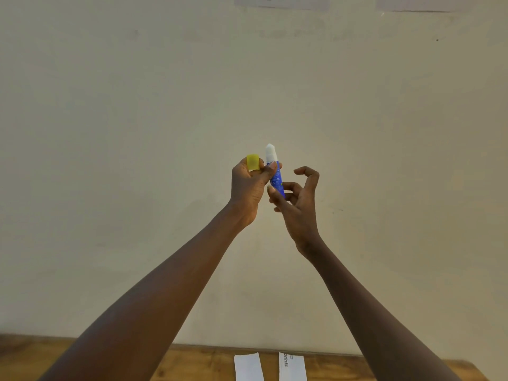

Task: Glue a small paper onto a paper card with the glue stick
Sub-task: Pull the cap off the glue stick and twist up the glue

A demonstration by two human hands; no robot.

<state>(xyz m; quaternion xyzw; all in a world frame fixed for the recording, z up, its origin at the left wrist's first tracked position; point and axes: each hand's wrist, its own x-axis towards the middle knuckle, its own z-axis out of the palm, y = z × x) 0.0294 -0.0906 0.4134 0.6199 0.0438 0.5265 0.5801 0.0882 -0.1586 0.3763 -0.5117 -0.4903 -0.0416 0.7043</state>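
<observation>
— That glue looks to be standing a long way out of its tube. Trouble?

— Could be. The glue stick (276,179) has a tall white tip showing above the blue barrel. Pressed hard or at a slant onto paper, I'd guess it could snap off or smear in a lump. It's also held up in front of the wall (137,133), well above the wooden table (82,358), so a slip would drop it a fair way.

— Who's got hold of what?

— The left hand (246,188) is curled round the yellow cap (253,162), with its thumb against the barrel near the top. The right hand (299,207) pinches the lower barrel between its thumb and a bent finger. Its forefinger is hooked in the air, touching nothing.

— And the papers?

— A plain white strip (247,367) and a printed strip (292,367) lie side by side, apart, at the table's near edge. I can't tell which is the card. Neither hand is near them.
</observation>
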